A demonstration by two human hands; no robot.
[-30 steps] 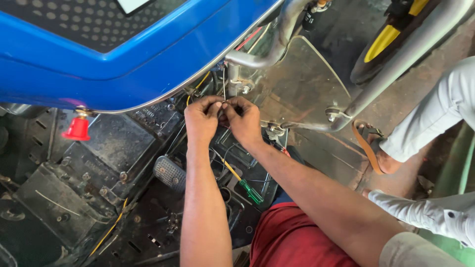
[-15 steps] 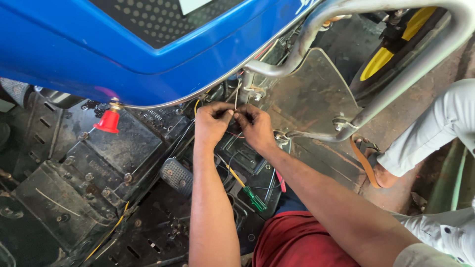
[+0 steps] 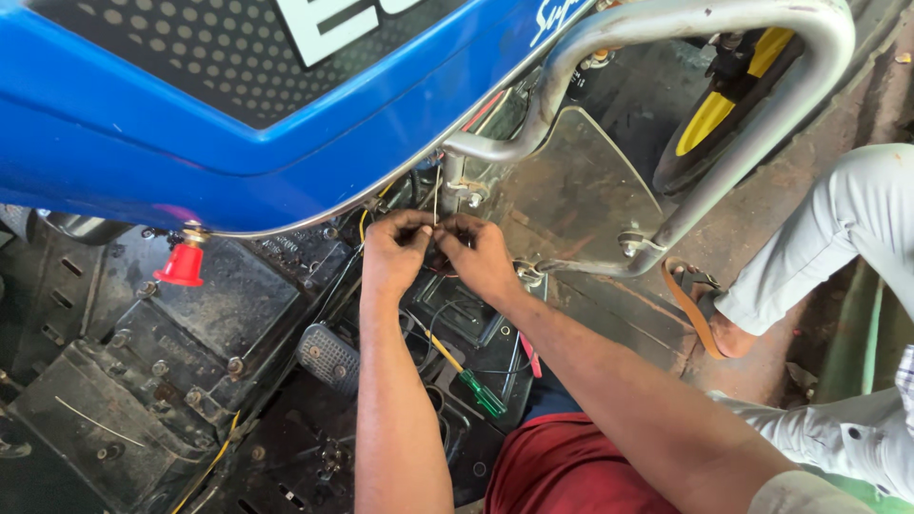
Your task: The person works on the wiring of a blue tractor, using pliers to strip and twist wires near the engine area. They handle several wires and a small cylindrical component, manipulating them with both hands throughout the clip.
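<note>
Wiring (image 3: 436,205) runs upright between both hands, pinched by the left hand (image 3: 392,255) and right hand (image 3: 479,255) alike, equally near, just under the blue panel (image 3: 190,143).

Both my hands meet on wiring under the blue panel (image 3: 190,105).
My left hand (image 3: 395,249) and right hand (image 3: 481,255) pinch thin wires (image 3: 437,205) together; a green-handled screwdriver (image 3: 473,383) lies below, red knob (image 3: 181,265) far left.
</note>
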